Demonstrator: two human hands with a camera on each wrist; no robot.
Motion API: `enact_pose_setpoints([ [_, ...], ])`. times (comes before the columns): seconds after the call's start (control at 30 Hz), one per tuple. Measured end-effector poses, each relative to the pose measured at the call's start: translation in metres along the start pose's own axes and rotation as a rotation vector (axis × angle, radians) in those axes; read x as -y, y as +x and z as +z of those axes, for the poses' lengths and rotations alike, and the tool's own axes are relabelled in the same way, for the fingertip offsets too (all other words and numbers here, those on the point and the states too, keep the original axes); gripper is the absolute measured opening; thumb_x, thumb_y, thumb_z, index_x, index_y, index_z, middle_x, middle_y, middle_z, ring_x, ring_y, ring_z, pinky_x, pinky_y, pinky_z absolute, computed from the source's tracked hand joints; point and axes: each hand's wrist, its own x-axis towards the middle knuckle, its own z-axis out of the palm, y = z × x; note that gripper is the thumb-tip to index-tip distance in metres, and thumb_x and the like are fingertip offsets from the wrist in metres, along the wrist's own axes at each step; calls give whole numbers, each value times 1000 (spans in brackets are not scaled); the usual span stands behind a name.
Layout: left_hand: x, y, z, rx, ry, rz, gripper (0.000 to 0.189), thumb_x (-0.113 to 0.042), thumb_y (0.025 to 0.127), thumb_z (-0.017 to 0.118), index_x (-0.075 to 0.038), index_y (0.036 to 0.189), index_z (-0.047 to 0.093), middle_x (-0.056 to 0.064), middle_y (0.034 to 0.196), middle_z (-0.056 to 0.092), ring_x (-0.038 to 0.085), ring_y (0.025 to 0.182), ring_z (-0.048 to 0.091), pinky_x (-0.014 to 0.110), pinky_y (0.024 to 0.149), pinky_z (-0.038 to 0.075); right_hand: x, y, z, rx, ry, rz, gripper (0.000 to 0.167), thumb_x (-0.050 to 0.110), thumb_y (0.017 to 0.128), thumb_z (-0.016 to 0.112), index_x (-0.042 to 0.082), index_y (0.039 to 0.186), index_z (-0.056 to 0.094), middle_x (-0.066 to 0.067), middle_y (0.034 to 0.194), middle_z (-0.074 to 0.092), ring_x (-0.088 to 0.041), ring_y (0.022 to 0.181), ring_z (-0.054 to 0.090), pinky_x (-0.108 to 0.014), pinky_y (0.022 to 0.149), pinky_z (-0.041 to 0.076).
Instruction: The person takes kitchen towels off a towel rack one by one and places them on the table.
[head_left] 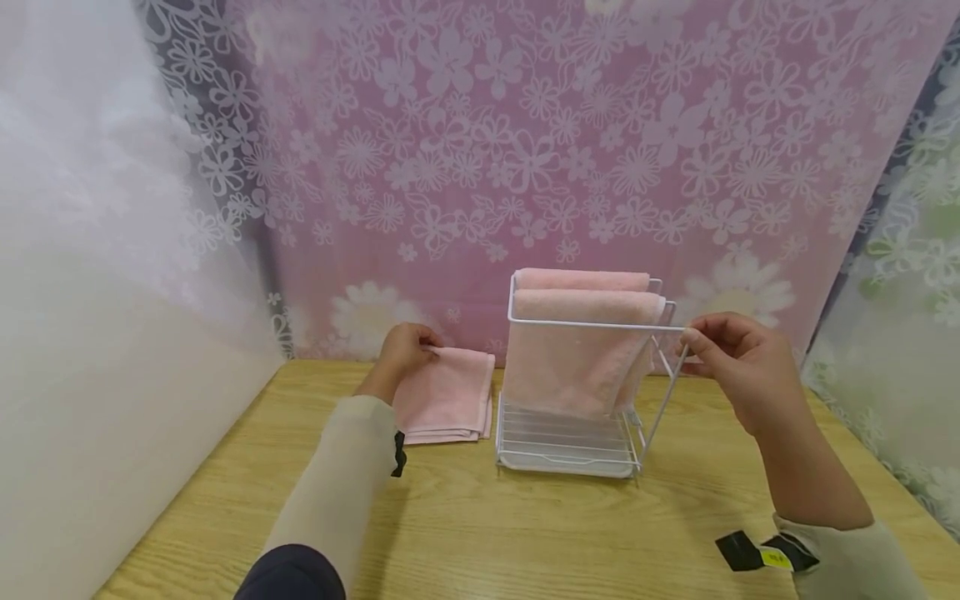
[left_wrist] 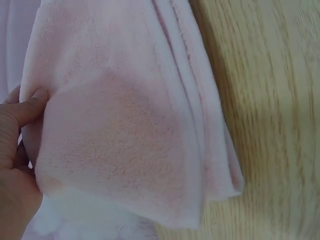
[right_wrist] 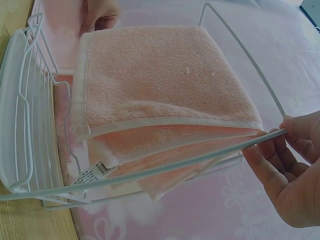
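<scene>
A folded pink towel (head_left: 450, 392) is at the back of the table, left of a white wire rack (head_left: 592, 324). My left hand (head_left: 405, 350) pinches its upper left edge; in the left wrist view the thumb lies on top of the towel (left_wrist: 115, 115) and its layers hang in folds. My right hand (head_left: 750, 367) grips the front right top corner of the rack between thumb and fingers. Pink towels (head_left: 577, 358) are draped over the rack's rear bars, one behind the other. A printed label (right_wrist: 94, 173) sticks out from a draped towel in the right wrist view.
The rack's base holds a white tray (head_left: 566, 467) under a wire grid. Wood-grain tabletop (head_left: 480, 533) lies in front of the rack. A pink floral curtain (head_left: 480, 167) stands right behind, with pale sheets (head_left: 112, 250) along the sides.
</scene>
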Motion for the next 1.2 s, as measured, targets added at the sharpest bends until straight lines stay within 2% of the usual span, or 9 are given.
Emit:
enact_pose_setpoints([
  [0.13,2,2,4,23,-25,-37,19,6,83,72,-3,99,77,10,102,73,27,103,64,38,89,52,1,-1,0,1,-9,4,12,8,95,64,-2,100,64,-5,88,62,-13,76,67,-25,67,57],
  [0.33,1,2,4,36,-1,2,33,0,82,76,-3,115,72,12,114,69,29,108,61,41,91,50,3,0,0,-9,-39,2,14,10,95,64,-3,100,63,-4,87,63,-13,76,67,-24,67,56],
  [0.43,0,-1,2,38,-22,4,37,0,81,78,-2,117,71,12,116,68,30,109,60,42,92,50,2,0,0,-17,-51,13,11,11,95,64,1,99,65,-4,87,63,-13,76,67,-25,67,57],
  [0.63,-2,-5,-2,29,-89,12,39,3,80,75,1,118,69,17,116,67,31,107,60,43,90,51,0,-2,0,-7,-69,-14,10,9,95,63,0,99,65,-5,86,63,-13,76,67,-25,67,57],
  [0.7,-2,-5,-2,22,-130,13,40,2,80,76,0,120,69,18,118,66,31,108,60,42,89,52,0,-1,-1,-9,-80,-19,10,9,95,63,1,99,65,-5,87,63,-13,76,67,-24,67,57],
  [0.83,-5,-7,-2,11,-270,2,43,2,79,77,-1,122,68,20,122,63,34,112,59,42,89,52,1,2,-1,-4,-68,-10,11,10,95,64,0,100,65,-5,88,63,-13,78,67,-24,67,57],
  [1.0,-9,-13,-2,14,-449,-38,42,3,79,76,-5,120,69,18,122,62,35,117,57,41,87,53,1,1,0,-12,-85,1,15,12,95,64,-2,100,65,-5,87,63,-14,77,67,-26,67,57],
  [1.1,-13,-19,-2,25,-502,-55,41,1,81,76,-9,121,70,13,121,63,34,118,56,39,85,54,1,-1,0,-27,-123,4,17,14,95,64,-1,100,65,-4,87,62,-14,76,67,-27,67,57],
  [1.2,-20,-23,-4,32,-528,-35,40,-2,83,76,-12,121,70,10,122,62,33,117,56,39,85,54,1,-2,0,-26,-130,-4,16,14,96,63,-1,101,64,-5,87,62,-14,76,66,-26,67,57],
])
